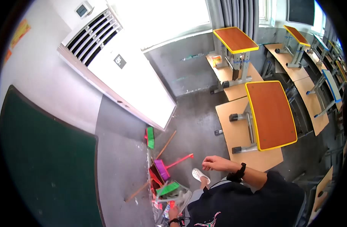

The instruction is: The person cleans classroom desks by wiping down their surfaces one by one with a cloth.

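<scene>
Black shirt (pixel 241 206), right hand (pixel 217 163) loosely curled, empty, left hand (pixel 174 212) near jumbled brooms (pixel 168 188), grip unclear

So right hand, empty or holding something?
Empty, as far as shows: the right hand has its fingers loosely curled, nothing visible in them; the palm is hidden.

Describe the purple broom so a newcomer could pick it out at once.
Start at the tall white unit with the slatted vent and follow it down to the floor, where cleaning tools lie along the grey wall. Among them, the purple broom has a red handle pointing towards the person's right hand. Its purple bristles set it apart from the green brush heads above and below it.
</scene>
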Demonstrator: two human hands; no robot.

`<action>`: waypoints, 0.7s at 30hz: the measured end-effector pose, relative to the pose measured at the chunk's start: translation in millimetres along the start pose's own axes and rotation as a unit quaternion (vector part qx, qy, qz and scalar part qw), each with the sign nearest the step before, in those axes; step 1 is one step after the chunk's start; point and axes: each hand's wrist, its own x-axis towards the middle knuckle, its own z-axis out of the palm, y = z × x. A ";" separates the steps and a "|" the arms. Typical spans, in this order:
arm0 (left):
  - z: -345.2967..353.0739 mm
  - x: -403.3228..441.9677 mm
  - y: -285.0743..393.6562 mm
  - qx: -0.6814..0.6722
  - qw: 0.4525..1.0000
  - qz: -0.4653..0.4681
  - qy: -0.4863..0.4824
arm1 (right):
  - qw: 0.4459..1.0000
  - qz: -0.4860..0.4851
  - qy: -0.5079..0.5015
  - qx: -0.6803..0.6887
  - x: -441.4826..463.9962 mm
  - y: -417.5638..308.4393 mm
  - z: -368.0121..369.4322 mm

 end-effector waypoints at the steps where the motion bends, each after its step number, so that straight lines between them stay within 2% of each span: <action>1: -23.9 22.8 8.7 0.042 0.996 -0.050 -0.069 | 0.999 -0.019 0.009 0.030 4.2 -3.5 7.9; 2: -81.2 30.0 64.4 0.053 0.995 -0.016 -0.085 | 0.997 -0.035 0.018 0.060 6.7 -6.9 12.9; 3: -95.2 70.4 109.9 0.015 0.996 0.047 -0.070 | 0.998 -0.026 0.058 0.014 20.4 -47.2 -15.0; 4: -113.0 108.8 158.7 -0.021 0.992 0.110 -0.059 | 0.998 -0.043 0.054 0.010 29.8 -59.5 0.3; 5: -128.3 130.9 173.0 0.055 0.987 0.128 -0.074 | 0.997 -0.050 0.055 0.004 31.7 -63.3 9.6; 6: -151.8 162.1 178.1 0.046 0.983 0.173 -0.046 | 0.995 -0.082 0.052 -0.018 45.6 -70.3 20.4; 8: -179.1 199.7 223.0 0.088 0.956 0.280 -0.013 | 0.993 -0.077 0.084 0.018 53.9 -64.4 26.2; 9: -188.7 212.2 248.9 0.097 0.957 0.272 -0.029 | 0.990 -0.085 0.108 0.039 55.3 -63.4 26.8; 11: -216.4 237.9 299.9 0.076 0.944 0.320 -0.002 | 0.986 -0.078 0.132 0.057 57.9 -72.8 23.4; 15: -254.0 269.2 382.9 0.057 0.931 0.360 -0.018 | 0.978 -0.028 0.193 0.076 73.2 -67.7 4.2; 17: -273.1 279.2 420.8 0.004 0.914 0.404 -0.037 | 0.976 0.005 0.209 0.064 97.9 -61.2 -16.9; 19: -296.6 280.8 457.2 -0.024 0.919 0.394 -0.022 | 0.982 -0.013 0.181 0.054 131.1 -55.4 -37.4; 21: -318.8 282.1 486.4 -0.051 0.892 0.450 -0.021 | 0.990 0.000 0.142 0.017 171.7 -50.9 -55.4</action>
